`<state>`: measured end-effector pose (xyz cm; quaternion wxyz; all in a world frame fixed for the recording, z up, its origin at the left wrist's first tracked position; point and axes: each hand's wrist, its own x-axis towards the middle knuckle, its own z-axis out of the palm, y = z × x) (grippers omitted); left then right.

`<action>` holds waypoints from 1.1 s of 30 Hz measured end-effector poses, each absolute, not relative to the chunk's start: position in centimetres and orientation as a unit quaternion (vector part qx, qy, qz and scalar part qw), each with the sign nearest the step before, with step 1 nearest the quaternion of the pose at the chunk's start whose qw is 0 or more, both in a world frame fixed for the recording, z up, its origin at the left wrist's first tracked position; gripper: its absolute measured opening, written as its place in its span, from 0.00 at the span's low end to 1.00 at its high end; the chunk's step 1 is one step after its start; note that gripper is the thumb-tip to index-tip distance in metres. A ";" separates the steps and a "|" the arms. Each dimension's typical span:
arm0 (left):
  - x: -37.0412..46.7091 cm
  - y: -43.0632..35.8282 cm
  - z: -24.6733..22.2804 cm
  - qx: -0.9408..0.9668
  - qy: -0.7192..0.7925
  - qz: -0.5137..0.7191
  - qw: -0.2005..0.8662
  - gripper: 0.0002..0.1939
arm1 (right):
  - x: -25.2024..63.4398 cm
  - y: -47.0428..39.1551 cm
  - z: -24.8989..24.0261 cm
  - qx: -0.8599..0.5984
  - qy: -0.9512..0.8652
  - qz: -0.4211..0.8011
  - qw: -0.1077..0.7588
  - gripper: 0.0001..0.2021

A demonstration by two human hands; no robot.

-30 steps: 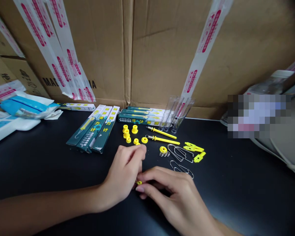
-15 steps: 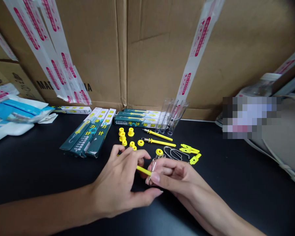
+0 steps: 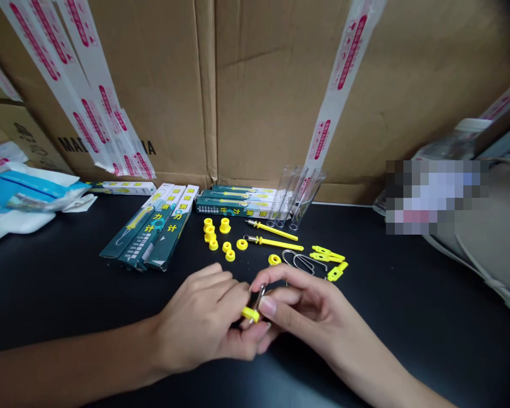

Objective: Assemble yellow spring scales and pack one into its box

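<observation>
My left hand (image 3: 210, 317) is closed round a yellow plastic rod (image 3: 250, 313), and only its flat end shows beyond the fingers. My right hand (image 3: 304, 309) pinches a small bent metal hook (image 3: 260, 294) between thumb and fingers. The hook meets the rod's end; whether it passes through a hole there I cannot tell. Just beyond the hands lie yellow collars (image 3: 209, 233), a yellow ring (image 3: 274, 259) and loose wire hooks (image 3: 300, 262). Two yellow rods with springs (image 3: 276, 243) lie farther back, and flat yellow tabs (image 3: 328, 256) are on the right.
Printed boxes (image 3: 153, 226) lean at the left, with more boxes (image 3: 238, 204) lying behind the parts. Clear tubes (image 3: 295, 198) stand upright against a large carton (image 3: 276, 102). A plastic bottle (image 3: 450, 148) and a beige bag (image 3: 488, 238) are at the right, a blue packet (image 3: 38, 187) at the left.
My left fingers have closed in round the yellow rod, whose long shaft is now hidden. The right index finger has lifted over the metal hook, and the rod's end has turned toward me.
</observation>
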<state>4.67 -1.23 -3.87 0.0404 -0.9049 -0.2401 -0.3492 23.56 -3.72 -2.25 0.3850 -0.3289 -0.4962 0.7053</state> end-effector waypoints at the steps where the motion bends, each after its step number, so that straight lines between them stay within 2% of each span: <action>1: 4.6 -1.2 -4.1 -0.905 -0.238 -0.351 0.021 0.15 | 23.7 -3.8 -2.2 -0.343 -0.526 0.679 0.380 0.10; 3: 4.4 -1.2 -4.3 -0.906 -0.241 -0.349 -0.005 0.14 | 24.2 -3.8 -2.0 -0.372 -0.612 0.590 0.373 0.08; 6: 4.2 -1.2 -4.4 -0.902 -0.252 -0.350 -0.020 0.14 | 25.1 -3.5 -2.1 -0.362 -0.762 0.381 0.378 0.06; 9: 4.2 -1.1 -4.5 -0.900 -0.255 -0.348 -0.062 0.14 | 25.7 -2.9 -2.5 -0.279 -0.851 0.187 0.404 0.12; 11: 4.2 -1.0 -4.6 -0.897 -0.257 -0.345 -0.097 0.14 | 26.0 -2.6 -2.8 -0.232 -0.875 0.106 0.410 0.15; 13: 4.2 -1.0 -4.8 -0.894 -0.258 -0.344 -0.124 0.14 | 26.1 -2.4 -3.0 -0.202 -0.889 0.074 0.404 0.15; 20: 4.4 -1.4 -4.4 -0.892 -0.247 -0.342 -0.165 0.12 | 26.1 -2.8 -3.1 -0.174 -0.902 0.080 0.386 0.10; 24: 4.7 -1.5 -3.8 -0.893 -0.236 -0.334 -0.186 0.11 | 26.0 -3.5 -3.0 -0.199 -0.912 0.007 0.358 0.07; 33: 4.7 -2.0 -4.0 -0.901 -0.226 -0.330 -0.168 0.19 | 25.3 -4.9 -3.6 -0.164 -0.899 -0.174 0.368 0.19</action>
